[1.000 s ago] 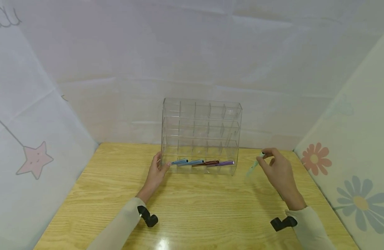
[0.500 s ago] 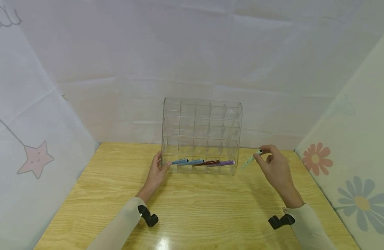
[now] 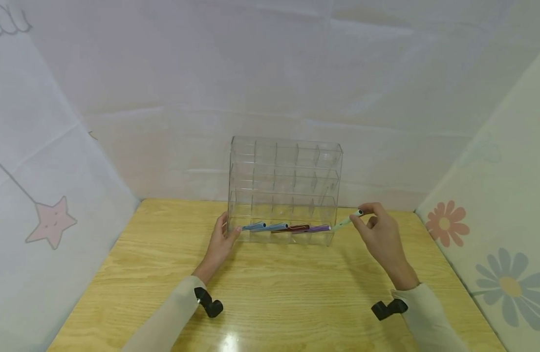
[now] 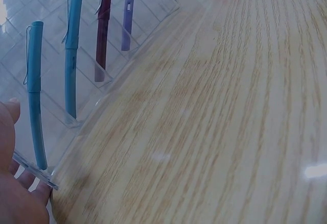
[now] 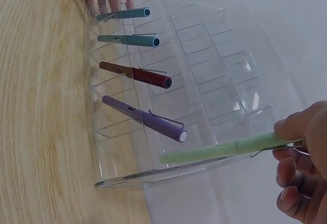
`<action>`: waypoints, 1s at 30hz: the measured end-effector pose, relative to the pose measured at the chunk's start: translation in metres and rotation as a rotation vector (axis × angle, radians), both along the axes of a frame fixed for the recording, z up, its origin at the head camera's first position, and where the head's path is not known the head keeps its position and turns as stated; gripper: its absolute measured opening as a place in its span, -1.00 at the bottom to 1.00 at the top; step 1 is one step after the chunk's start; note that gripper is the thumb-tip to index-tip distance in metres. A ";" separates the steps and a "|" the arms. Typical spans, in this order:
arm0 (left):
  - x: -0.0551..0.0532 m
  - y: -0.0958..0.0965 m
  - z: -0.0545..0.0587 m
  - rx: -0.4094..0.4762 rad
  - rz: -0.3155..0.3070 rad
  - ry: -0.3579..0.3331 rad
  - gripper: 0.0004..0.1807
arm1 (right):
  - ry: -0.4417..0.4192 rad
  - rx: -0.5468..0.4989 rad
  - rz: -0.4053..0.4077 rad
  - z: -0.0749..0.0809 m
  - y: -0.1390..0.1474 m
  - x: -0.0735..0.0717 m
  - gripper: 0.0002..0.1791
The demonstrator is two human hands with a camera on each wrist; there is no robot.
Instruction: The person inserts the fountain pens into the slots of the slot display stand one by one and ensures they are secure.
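Observation:
A clear acrylic pen rack with tiered compartments stands upright on the table. In its bottom row are two blue pens, a dark red pen and a purple pen, one per compartment. My left hand grips the rack's lower left edge, thumb in front and fingers behind. My right hand pinches a light green pen by its capped, clip end. The pen slants down and left, its far end at the rack's right side; whether it touches the rack I cannot tell.
The wooden table runs up to a pale cloth backdrop. Cloth walls with a printed star and flowers stand at either side.
My right hand has moved left with the light green pen, bringing its far end from beside the rack to the rack's right edge. My left hand stays on the rack.

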State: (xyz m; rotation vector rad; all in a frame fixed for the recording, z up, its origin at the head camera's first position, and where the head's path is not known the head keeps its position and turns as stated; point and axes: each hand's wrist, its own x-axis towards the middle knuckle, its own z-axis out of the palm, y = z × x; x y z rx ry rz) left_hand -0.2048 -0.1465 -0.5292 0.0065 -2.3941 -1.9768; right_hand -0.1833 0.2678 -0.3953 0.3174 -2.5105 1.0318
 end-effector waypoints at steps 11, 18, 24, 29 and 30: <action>0.001 0.001 0.002 0.017 -0.007 0.013 -0.21 | -0.042 0.018 0.034 -0.012 -0.002 -0.004 -0.68; 0.001 0.001 0.001 0.018 -0.012 0.016 -0.20 | -0.104 0.052 0.022 -0.017 -0.005 -0.005 -0.65; 0.000 0.000 0.002 0.012 -0.009 0.004 -0.19 | -0.140 0.094 0.012 -0.023 -0.007 -0.007 -0.65; 0.001 0.000 0.001 0.022 -0.016 0.004 -0.20 | -0.139 0.127 0.004 -0.033 -0.009 -0.010 -0.68; 0.002 0.000 0.001 0.024 -0.017 0.005 -0.20 | -0.137 0.134 0.003 -0.034 -0.009 -0.011 -0.69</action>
